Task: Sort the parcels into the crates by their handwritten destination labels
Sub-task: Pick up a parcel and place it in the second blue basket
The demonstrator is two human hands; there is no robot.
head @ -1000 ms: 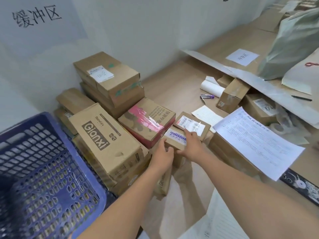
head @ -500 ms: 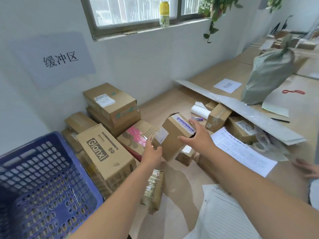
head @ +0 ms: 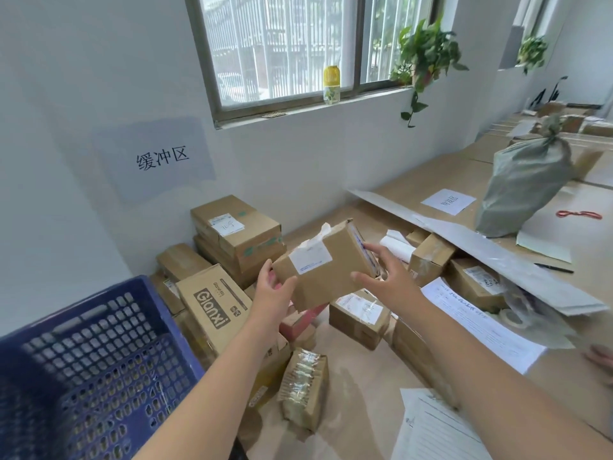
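Observation:
I hold a small brown cardboard parcel in the air above the pile, tilted, with a white label on its upper face. My left hand grips its lower left corner. My right hand grips its right end, thumb underneath and fingers on the far side. A blue plastic crate stands at the lower left, and no parcel shows inside it. More parcels lie below: a Gionxi box, a stacked box with a handwritten label, and a small labelled box.
A tape-wrapped packet lies near my forearms. Printed sheets and a lined sheet lie at the right. A grey sack stands on the raised cardboard surface. Another person's hand shows at the right edge. The wall carries a sign.
Both hands lifted the small parcel off the pile and turned it, so a different labelled face points up. The view tilted upward toward the window.

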